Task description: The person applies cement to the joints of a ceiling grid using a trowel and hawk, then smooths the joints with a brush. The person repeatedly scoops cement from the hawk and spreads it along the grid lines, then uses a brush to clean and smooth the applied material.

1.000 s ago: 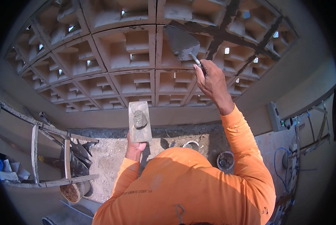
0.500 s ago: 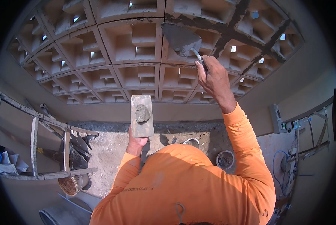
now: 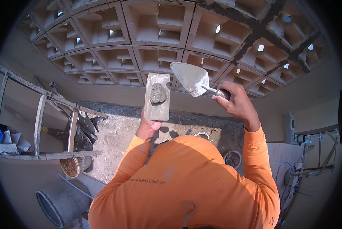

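Observation:
My left hand grips a flat, pale rectangular board from beneath, its fingers mostly hidden; a grey lump of mortar sits on the board's upper half. My right hand is closed round the handle of a pointed trowel, whose pale grey blade is held flat, just right of the board and in front of the wall of square breeze blocks. Dark fresh mortar lines some joints at the wall's upper right.
A wooden ladder-like frame with papers stands at left. Below it lie a bucket and a large grey drum. Another bucket sits on the rubble floor, partly behind my orange-sleeved body. Pipes and a blue hose are at right.
The trowel has left the block joint and dropped lower, its blade now turned lighter side up. The board and left hand appear higher and further right in view as the view shifted.

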Tool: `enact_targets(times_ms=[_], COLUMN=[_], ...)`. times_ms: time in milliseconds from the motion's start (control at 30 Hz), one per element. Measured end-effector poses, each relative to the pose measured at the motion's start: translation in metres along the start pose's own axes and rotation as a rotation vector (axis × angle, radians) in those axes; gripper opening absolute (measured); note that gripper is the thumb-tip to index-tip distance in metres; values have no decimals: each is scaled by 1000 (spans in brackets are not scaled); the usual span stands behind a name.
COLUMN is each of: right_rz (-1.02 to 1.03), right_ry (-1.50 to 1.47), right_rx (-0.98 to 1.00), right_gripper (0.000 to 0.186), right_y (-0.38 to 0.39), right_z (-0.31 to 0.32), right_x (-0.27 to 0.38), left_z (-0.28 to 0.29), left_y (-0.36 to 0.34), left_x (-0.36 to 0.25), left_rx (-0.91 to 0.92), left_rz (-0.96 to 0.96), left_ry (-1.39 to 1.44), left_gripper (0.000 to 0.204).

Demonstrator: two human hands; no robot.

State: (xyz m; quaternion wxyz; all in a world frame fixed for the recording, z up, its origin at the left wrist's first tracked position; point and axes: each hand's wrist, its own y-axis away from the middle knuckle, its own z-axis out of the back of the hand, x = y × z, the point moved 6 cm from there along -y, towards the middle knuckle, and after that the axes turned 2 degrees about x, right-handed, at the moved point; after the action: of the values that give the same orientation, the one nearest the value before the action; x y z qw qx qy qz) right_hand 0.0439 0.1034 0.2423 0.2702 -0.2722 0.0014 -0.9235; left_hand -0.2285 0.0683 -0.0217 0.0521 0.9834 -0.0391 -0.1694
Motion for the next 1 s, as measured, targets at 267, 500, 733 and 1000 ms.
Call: enact_targets(times_ms=[267,500,733,1000], right_rz=[171,87,47,42], right_ry=[312,313,434,228], right_rx=[52,125,148,475], right_gripper=[23,24,29,33], right_y=[21,11,-1,-2], right_z=[-25,-14,-22,-38], right_x=[28,17,21,7], left_z=[-7,3,-5,-4], left_y=[-10,-8,-4,-11], left_x=[-8,-9,-14,-21], left_rx=[36,104,11,-87], left_rz=[-34,16,-43,-143], left_ry=[41,82,-27,-159], left_gripper=[42,41,45,36])
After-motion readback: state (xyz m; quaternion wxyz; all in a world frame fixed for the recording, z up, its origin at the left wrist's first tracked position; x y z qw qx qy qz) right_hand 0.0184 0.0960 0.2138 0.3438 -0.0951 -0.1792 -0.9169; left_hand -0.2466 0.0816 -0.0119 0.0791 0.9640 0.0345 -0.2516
